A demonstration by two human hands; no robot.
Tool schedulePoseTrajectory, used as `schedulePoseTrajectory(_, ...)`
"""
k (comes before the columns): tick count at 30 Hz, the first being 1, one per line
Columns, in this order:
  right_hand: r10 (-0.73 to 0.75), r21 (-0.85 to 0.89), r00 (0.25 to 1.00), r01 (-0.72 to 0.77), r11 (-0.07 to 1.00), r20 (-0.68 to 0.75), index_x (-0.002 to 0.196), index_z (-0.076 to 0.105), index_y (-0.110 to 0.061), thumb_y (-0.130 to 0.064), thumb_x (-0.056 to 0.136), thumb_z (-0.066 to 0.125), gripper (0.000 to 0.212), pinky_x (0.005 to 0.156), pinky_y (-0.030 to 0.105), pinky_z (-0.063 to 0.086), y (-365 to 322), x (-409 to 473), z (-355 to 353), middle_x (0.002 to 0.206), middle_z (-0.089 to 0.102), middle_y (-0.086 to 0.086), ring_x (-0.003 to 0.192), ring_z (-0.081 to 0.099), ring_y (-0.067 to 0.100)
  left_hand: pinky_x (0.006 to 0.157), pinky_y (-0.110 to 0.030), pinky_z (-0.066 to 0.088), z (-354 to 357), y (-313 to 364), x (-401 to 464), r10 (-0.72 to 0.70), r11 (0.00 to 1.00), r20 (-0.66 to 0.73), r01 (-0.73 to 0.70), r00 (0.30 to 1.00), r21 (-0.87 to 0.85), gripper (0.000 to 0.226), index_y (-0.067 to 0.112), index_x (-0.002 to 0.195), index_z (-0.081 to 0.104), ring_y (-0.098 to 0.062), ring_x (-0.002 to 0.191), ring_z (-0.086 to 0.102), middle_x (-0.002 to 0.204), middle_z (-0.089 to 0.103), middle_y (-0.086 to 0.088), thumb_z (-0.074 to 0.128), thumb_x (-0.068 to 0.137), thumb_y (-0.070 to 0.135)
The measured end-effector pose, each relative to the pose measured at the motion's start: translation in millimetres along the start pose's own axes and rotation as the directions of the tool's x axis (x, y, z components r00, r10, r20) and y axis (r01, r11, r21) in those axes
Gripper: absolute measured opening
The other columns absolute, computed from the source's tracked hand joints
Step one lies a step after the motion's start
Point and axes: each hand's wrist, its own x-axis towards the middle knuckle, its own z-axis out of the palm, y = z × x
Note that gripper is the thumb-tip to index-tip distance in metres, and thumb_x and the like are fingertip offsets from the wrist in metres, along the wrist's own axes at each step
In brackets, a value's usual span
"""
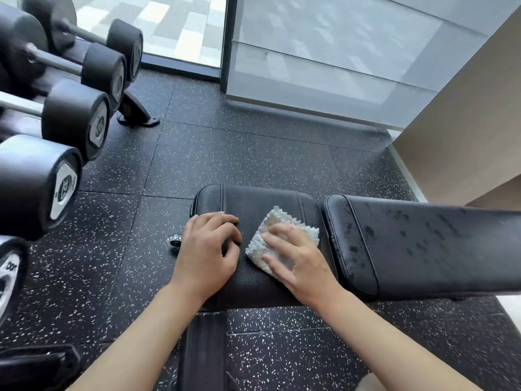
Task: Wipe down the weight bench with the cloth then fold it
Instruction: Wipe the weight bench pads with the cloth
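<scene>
Head view looks down on a black bench [253, 280] whose seat pad sits at centre, with the longer back pad [439, 249] running off to the right; the two pads lie just beside each other with a narrow gap between. The back pad shows dark wet-looking blotches across its top. A small white cloth [277, 224], folded into a rough square with a nubbly weave, lies flat on the seat pad towards its right half. The right hand [296, 255] rests on the cloth with fingers spread and nearly straight, palm down, pressing it against the leather rather than gripping it. The left hand [210, 246] rests on the seat pad's left part, just beside the cloth but not touching it; its fingers are bent at the knuckles with the tips on the leather, and it has hold of nothing. Both forearms are bare. To the left stands a rack of black dumbbells [64, 119] with metal handles. A small metal knob [174, 240] shows just left of the left hand, below the pad's edge. The floor [197, 148] is black rubber tile flecked with white, and beyond it is a glass wall [324, 52].
</scene>
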Motion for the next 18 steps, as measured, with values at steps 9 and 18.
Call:
schedulePoseTrajectory(9, 0.188, 0.027, 0.964, -0.186, 0.982, -0.188, 0.111, 0.079, -0.009, -0.02, 0.094, 0.072, 0.022, 0.11, 0.033, 0.045, 16.2, 71.3, 1.5, 0.122, 0.069, 0.004, 0.118, 0.06, 0.018, 0.109, -0.049, 0.04, 0.4, -0.1, -0.4, 0.008, 1.0, -0.013, -0.009, 1.0, -0.026, 0.01, 0.024, 0.081, 0.069, -0.019, 0.121, 0.058, 0.115, 0.071, 0.013, 0.06, 0.081, 0.019)
schedulePoseTrajectory(18, -0.013, 0.104, 0.996, 0.023, 0.994, -0.092, 0.105, 0.075, -0.012, -0.017, 0.095, 0.07, 0.012, 0.1, 0.026, 0.046, -11.8, -3.9, 3.6, 0.112, 0.064, -0.005, 0.109, 0.06, 0.011, 0.11, -0.051, 0.039, -2.2, 0.7, -0.2, -0.015, 1.0, 0.007, 0.015, 1.0, -0.005, 0.01, 0.025, 0.081, 0.07, -0.02, 0.123, 0.059, 0.116, 0.072, 0.012, 0.063, 0.082, 0.018)
